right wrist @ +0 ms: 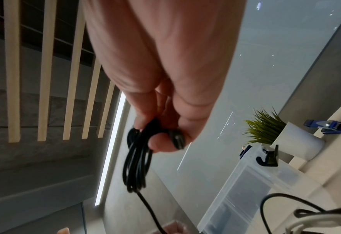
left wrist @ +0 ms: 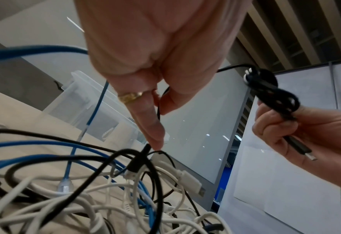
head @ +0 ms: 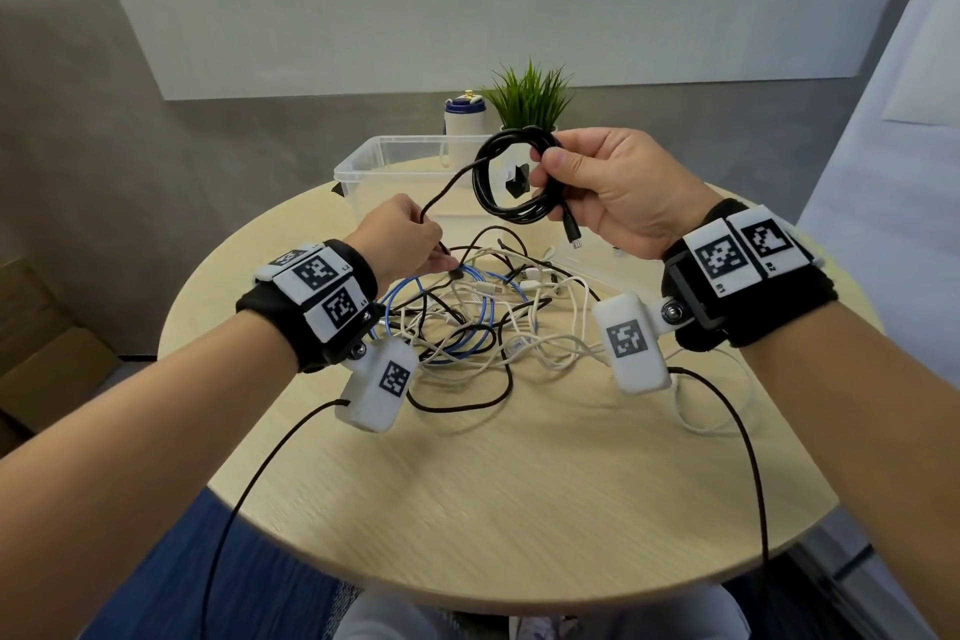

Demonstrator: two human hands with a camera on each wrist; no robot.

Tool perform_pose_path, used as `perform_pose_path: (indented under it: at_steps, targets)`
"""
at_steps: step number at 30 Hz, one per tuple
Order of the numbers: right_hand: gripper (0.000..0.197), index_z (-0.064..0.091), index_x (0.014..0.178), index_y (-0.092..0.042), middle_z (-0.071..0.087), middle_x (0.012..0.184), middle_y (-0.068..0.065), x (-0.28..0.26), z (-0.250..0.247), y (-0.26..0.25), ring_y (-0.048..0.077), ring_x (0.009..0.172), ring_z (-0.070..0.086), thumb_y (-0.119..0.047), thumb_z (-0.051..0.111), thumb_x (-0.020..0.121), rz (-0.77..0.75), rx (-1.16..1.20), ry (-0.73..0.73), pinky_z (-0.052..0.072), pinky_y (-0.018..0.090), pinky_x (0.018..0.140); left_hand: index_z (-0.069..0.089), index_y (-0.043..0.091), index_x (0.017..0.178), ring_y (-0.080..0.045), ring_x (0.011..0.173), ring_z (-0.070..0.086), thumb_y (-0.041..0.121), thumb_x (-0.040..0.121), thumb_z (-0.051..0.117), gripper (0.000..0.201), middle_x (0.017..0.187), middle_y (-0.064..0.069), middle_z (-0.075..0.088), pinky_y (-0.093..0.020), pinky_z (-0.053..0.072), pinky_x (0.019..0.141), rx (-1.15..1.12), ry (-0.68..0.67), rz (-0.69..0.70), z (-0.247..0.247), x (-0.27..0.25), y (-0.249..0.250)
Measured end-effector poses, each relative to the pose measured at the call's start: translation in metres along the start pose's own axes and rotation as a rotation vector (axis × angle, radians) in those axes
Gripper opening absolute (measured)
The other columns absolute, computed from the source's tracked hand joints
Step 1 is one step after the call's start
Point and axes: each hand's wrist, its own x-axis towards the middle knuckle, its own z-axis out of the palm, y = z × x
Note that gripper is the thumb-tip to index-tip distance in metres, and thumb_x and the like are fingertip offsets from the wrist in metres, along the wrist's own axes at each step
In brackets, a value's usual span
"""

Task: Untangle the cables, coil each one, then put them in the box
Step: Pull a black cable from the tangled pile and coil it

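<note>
Round wooden table (head: 519,509), grey wall, clear box (head: 374,161) at rear — right hand (head: 618,192) gripped black cable (head: 498,182) coil; left hand (head: 400,234) pinched its tail over tangled cables (head: 483,327)

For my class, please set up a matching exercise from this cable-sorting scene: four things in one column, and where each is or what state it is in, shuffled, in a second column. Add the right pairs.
Column one
1. black cable coil
2. blue cable
3. clear plastic box
4. potted plant

Column two
A. lies in the tangle on the round table
B. stands behind the box at the table's far edge
C. gripped by the right hand, held above the table
D. stands open at the far side of the table

Pairs: 1-C, 2-A, 3-D, 4-B
</note>
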Motion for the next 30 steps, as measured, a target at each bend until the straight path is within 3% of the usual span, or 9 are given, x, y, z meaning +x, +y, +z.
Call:
perform_pose_path:
  at_steps: [8, 12, 16, 18, 21, 24, 26, 28, 30]
  targets:
    - [0.013, 0.063, 0.094, -0.005, 0.065, 0.07, 0.003, -0.001, -0.001, 0.008, 0.011, 0.059, 0.059, -0.003, 0.05, 0.094, 0.074, -0.016, -0.014, 0.048, 0.022, 0.051, 0.04, 0.006, 0.093, -0.02, 0.061, 0.07, 0.006, 0.102, 0.033, 0.011, 0.082, -0.019, 0.065, -0.02, 0.057, 0.054, -0.416, -0.047, 0.03, -0.003, -0.005, 0.01]
    - [0.014, 0.064, 0.092, -0.007, 0.063, 0.079, 0.007, 0.0, -0.002, 0.013, 0.012, 0.06, 0.059, -0.003, 0.051, 0.094, 0.113, -0.037, 0.042, 0.047, 0.021, 0.048, 0.037, 0.008, 0.099, -0.023, 0.064, 0.072, 0.002, 0.102, 0.03, 0.01, 0.07, -0.018, 0.07, -0.024, 0.059, 0.061, -0.601, -0.101, 0.036, -0.001, -0.009, 0.017]
    - [0.012, 0.065, 0.092, -0.009, 0.063, 0.084, 0.008, 0.0, -0.002, 0.013, 0.015, 0.063, 0.059, -0.005, 0.054, 0.093, 0.13, -0.052, 0.069, 0.048, 0.022, 0.049, 0.042, 0.006, 0.09, -0.023, 0.065, 0.071, -0.001, 0.101, 0.032, 0.017, 0.074, -0.019, 0.069, -0.025, 0.059, 0.059, -0.708, -0.147, 0.045, 0.001, -0.012, 0.02]
    - [0.012, 0.064, 0.094, -0.008, 0.064, 0.085, 0.01, 0.0, 0.0, 0.012, 0.015, 0.063, 0.059, -0.005, 0.053, 0.093, 0.132, -0.054, 0.064, 0.049, 0.023, 0.05, 0.045, 0.004, 0.096, -0.025, 0.067, 0.071, -0.001, 0.1, 0.033, 0.014, 0.079, -0.021, 0.068, -0.024, 0.057, 0.056, -0.746, -0.195, 0.04, 0.003, -0.012, 0.02]
    - [0.012, 0.064, 0.092, -0.008, 0.067, 0.075, 0.006, 0.0, 0.001, 0.009, 0.014, 0.061, 0.062, -0.004, 0.053, 0.093, 0.115, -0.031, 0.072, 0.05, 0.023, 0.051, 0.048, -0.003, 0.123, -0.02, 0.072, 0.072, 0.005, 0.101, 0.036, 0.026, 0.091, -0.016, 0.069, -0.025, 0.058, 0.06, -0.64, -0.35, 0.034, 0.007, -0.015, 0.018]
    - [0.011, 0.065, 0.093, -0.009, 0.067, 0.069, 0.002, -0.001, 0.003, 0.007, 0.013, 0.062, 0.062, -0.005, 0.054, 0.093, 0.092, -0.035, 0.068, 0.051, 0.024, 0.053, 0.063, 0.013, 0.105, -0.015, 0.082, 0.07, 0.013, 0.098, 0.044, 0.02, 0.093, -0.005, 0.072, -0.027, 0.055, 0.078, -0.439, -0.518, 0.056, 0.01, -0.022, 0.017]
    - [0.011, 0.065, 0.094, -0.01, 0.066, 0.071, 0.002, -0.002, 0.004, 0.006, 0.014, 0.064, 0.062, -0.006, 0.055, 0.092, 0.084, -0.042, 0.067, 0.051, 0.024, 0.054, 0.064, 0.021, 0.09, -0.014, 0.083, 0.066, 0.015, 0.094, 0.051, 0.015, 0.091, 0.0, 0.07, -0.026, 0.048, 0.075, -0.352, -0.536, 0.074, 0.009, -0.025, 0.016]
    - [0.011, 0.066, 0.093, -0.01, 0.066, 0.07, 0.001, -0.003, 0.004, 0.005, 0.014, 0.064, 0.063, -0.007, 0.056, 0.092, 0.084, -0.036, 0.072, 0.051, 0.024, 0.053, 0.062, 0.021, 0.092, -0.011, 0.078, 0.061, 0.008, 0.089, 0.056, 0.015, 0.086, 0.002, 0.065, -0.025, 0.042, 0.071, -0.245, -0.553, 0.097, 0.006, -0.026, 0.014]
    - [0.01, 0.066, 0.092, -0.009, 0.067, 0.067, 0.001, -0.004, 0.003, 0.004, 0.013, 0.059, 0.064, -0.006, 0.056, 0.092, 0.091, -0.029, 0.077, 0.051, 0.023, 0.052, 0.06, 0.017, 0.101, -0.012, 0.082, 0.062, -0.008, 0.072, 0.065, 0.038, 0.086, 0.001, 0.065, -0.027, 0.041, 0.075, -0.188, -0.603, 0.103, 0.0, -0.025, 0.013]
